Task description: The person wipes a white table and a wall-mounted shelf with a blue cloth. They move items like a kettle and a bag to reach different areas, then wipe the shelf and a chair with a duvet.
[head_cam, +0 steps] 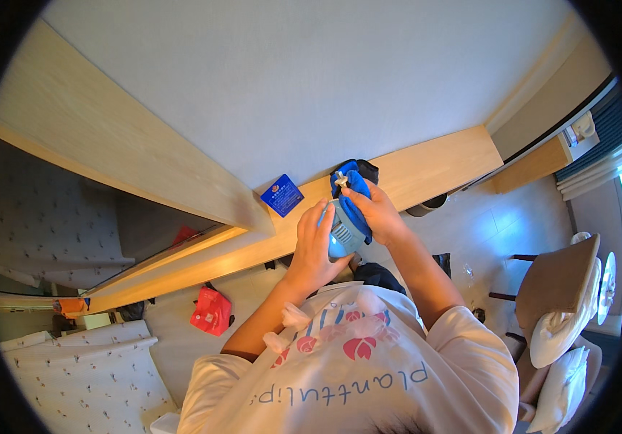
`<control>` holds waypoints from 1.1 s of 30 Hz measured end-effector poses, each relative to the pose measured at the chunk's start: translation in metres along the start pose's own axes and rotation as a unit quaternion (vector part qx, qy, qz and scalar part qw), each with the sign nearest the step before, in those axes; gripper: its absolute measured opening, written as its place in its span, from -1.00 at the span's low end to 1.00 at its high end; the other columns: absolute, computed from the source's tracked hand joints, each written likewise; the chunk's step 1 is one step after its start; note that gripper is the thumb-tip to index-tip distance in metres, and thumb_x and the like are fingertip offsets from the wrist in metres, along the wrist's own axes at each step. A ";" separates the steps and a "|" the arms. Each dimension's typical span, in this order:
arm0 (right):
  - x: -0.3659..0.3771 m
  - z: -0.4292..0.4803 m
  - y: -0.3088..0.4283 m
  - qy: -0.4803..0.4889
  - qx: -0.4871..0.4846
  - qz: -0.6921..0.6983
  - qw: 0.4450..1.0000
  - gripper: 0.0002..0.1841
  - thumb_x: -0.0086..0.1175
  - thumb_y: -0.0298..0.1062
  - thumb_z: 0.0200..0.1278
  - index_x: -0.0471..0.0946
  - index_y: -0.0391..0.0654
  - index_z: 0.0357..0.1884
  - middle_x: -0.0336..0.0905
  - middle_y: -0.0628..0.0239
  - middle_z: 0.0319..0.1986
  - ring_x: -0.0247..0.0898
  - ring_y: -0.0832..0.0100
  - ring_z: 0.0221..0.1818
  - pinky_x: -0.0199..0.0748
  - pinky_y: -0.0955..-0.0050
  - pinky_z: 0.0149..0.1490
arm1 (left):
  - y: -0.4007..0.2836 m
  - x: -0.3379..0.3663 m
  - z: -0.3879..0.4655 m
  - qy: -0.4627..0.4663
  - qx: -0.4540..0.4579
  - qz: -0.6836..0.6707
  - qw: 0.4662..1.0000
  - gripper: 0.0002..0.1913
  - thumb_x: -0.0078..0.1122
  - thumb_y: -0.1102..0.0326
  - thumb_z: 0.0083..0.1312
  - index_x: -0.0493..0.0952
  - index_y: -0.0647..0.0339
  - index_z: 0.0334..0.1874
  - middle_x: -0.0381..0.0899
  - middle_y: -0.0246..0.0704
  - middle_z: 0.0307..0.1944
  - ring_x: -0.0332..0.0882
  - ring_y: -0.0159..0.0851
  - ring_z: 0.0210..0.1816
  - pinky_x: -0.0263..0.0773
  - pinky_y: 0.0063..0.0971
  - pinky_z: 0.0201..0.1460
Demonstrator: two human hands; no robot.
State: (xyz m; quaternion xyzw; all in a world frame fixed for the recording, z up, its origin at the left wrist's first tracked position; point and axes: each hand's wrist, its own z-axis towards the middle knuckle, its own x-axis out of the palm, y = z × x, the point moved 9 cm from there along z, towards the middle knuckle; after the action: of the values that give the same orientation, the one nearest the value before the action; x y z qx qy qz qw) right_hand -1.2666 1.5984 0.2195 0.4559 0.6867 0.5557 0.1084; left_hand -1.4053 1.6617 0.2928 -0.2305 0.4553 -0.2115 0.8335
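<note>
My left hand (313, 238) is wrapped around a small light-blue plastic appliance (342, 233) with vent slots in its side. My right hand (379, 211) presses a folded royal-blue cloth (359, 209) against the appliance's other side. Above the right thumb sticks up a pale power plug (341, 180) with metal prongs; its cord is mostly hidden. Behind the cloth shows a black item (368, 170), partly covered, so I cannot tell what it is. Both hands are above a long light-wood shelf (436, 157) along the wall.
A blue card with writing (282, 195) stands on the shelf, left of my hands. A dark bin (427, 205) sits beneath the shelf. On the floor is a red bag (212, 311). A brown chair (555, 282) with white pillows is at right, a bed (83, 374) at lower left.
</note>
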 end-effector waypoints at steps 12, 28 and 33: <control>-0.013 0.014 0.007 -0.056 -0.034 -0.008 0.998 -0.52 0.22 0.04 0.54 0.59 -0.20 0.18 0.62 0.38 -0.10 0.46 0.61 -0.05 0.48 0.52 0.07 | 0.009 0.005 0.020 -0.002 -0.044 -0.021 0.999 0.20 0.72 0.33 -0.11 0.13 0.24 0.62 0.13 0.07 0.54 0.17 0.26 0.50 0.19 0.06 0.52; 0.025 -0.029 -0.003 0.086 -0.064 0.224 0.969 -0.33 -0.21 0.21 0.70 0.27 -0.09 0.56 0.48 0.18 0.36 0.44 0.26 0.38 0.37 0.20 0.46 | 0.036 0.011 0.024 -0.091 -0.145 -0.192 0.966 0.27 0.66 0.10 0.09 -0.08 0.23 0.72 0.11 -0.03 0.52 0.16 0.04 0.53 0.15 -0.11 0.58; 0.036 -0.018 0.017 0.070 -0.034 0.171 0.982 -0.29 -0.31 0.31 0.69 0.41 -0.13 0.44 0.55 0.22 0.25 0.48 0.36 0.30 0.44 0.29 0.38 | 0.032 0.030 0.025 -0.084 -0.194 -0.380 0.901 0.24 0.35 -0.37 0.31 -0.22 0.18 0.75 0.07 -0.05 0.61 0.11 -0.06 0.60 0.09 -0.16 0.61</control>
State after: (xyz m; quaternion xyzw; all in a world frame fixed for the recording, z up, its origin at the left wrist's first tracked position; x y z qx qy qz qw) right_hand -1.2906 1.6129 0.2533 0.5224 0.5849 0.6201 -0.0213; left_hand -1.3644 1.6757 0.2670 -0.5602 0.2933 -0.3992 0.6639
